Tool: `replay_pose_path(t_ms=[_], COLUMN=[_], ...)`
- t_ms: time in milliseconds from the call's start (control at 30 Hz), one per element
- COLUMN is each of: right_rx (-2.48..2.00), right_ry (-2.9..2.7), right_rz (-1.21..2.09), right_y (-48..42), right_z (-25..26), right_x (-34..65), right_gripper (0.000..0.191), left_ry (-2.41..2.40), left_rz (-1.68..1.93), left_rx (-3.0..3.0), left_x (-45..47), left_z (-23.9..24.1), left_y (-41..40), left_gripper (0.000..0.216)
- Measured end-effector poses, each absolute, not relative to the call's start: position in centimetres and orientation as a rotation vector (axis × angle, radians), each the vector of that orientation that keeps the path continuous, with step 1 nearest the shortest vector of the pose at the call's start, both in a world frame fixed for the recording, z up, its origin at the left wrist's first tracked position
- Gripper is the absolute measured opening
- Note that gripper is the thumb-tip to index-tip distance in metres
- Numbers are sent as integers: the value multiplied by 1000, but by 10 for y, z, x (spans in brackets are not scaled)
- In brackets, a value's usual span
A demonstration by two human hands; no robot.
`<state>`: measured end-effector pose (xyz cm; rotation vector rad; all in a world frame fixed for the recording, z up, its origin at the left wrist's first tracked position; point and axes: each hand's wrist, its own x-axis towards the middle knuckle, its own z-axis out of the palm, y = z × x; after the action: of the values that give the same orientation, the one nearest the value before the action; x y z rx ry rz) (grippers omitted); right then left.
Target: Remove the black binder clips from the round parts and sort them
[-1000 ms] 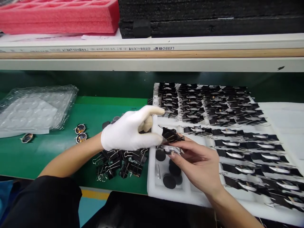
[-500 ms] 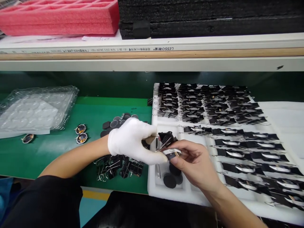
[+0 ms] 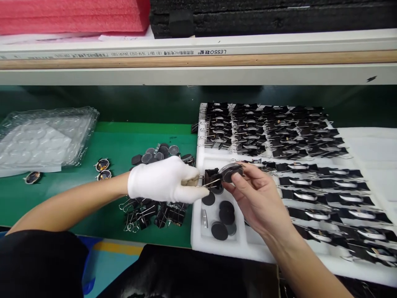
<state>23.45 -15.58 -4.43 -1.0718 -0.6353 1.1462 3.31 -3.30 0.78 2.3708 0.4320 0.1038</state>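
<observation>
A round case is hanging above the white tray, its dark flat face now turning into view where half a second ago its rim was mainly showing. The bare right hand is gripping it between thumb and fingers. At its left edge a black clip is sitting, the gloved left hand pinching its wire handles. This turn seems to be giving the clip another angle; whether it is biting the edge, I cannot tell. Below, dark discs are lying in a compartment; rightward, clipped cases are filling rows.
</observation>
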Motion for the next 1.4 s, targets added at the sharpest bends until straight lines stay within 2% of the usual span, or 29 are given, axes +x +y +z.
replay_pose_path(t_ms=[267,467,600,700,833,867,933,1067,1200,1400], right_rx=[-1148,-986,-899,-860,-811,-826,-854,-904,-930,-916], right_ry=[-661,-510,-355,-286,-276,-272,-254,-216,-268,-537], right_rz=[1100,1168,1206,1270,1323,1328,1336,1353,1399,1505], right_y=[-156,-154,-154,-153,-151,-151,-151,-151,-151,-155], right_z=[-54,-44,-39,-38,-38,-37,-36,-37,-38,-43], right_x=[228,228,234,237,237,236,235,235,233,226], right_gripper=[27,25,32,29,29,29,30,39,32,27], left_ry=[473,407,1000,1144,939,918,919,1040,818,147], left_rz=[108,115,434,142,-270,-293,-288,-141,306,614], left_rx=[2359,2484,2859,2893,2775,2776,2812,2881,2729,2610], left_x=[39,50,72,91,110,112,112,92,62,44], left_z=[2,11,7,-5,-20,-23,-25,-18,-1,2], left_y=[-36,-17,42,91,129,134,139,133,85,-5], left_gripper=[48,47,48,47,79,80,66,43,49,50])
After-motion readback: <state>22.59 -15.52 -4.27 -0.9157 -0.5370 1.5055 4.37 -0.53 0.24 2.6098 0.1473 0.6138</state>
